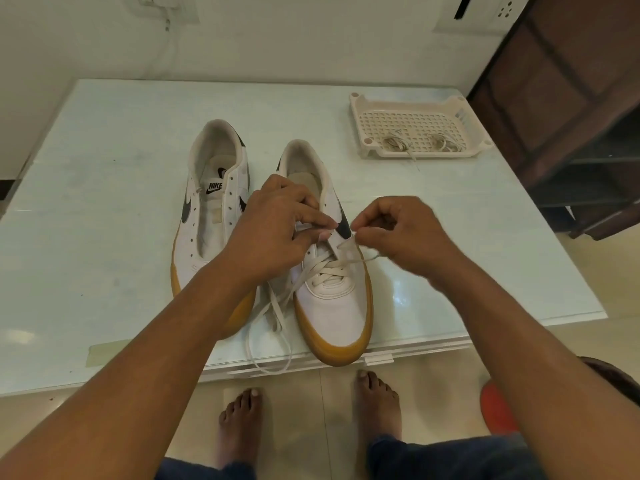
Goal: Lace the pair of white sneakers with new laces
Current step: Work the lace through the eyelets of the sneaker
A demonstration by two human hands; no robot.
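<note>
While both bare forearms reach in over the pale, glossy glass-topped worktop (104,237), the hands meet above the white leather sneaker with a gum-yellow sole (332,306) that stands at the near edge, toe toward the person. The left hand (273,230) lies over this sneaker's upper eyelets with its fingers curled. Its grip is closed, thumb and forefinger pinching what seems to be a strand of the flat cream-white lace (277,313), though the fingers hide the contact. The right hand (401,233) sits just beside the shoe's outer side, its grip closed too, thumb and forefinger nipping another stretch of the same lace, which is blurred there. The lace crosses the lower eyelets in a few rows. Its slack drops between the two shoes and loops over the worktop's front edge.

The matching unlaced white sneaker (207,216) stands just to the left, touching or nearly touching its partner near the toes, with bare eyelets and a black brand mark on the tongue. At the far right of the worktop is a shallow cream plastic perforated tray (356,112) holding two small bundles of worn laces (398,142), one end trailing over its rim. Below, two bare feet (240,420) stand on the tiled floor (311,427), and a dark wooden cabinet (571,98) rises at the right.
</note>
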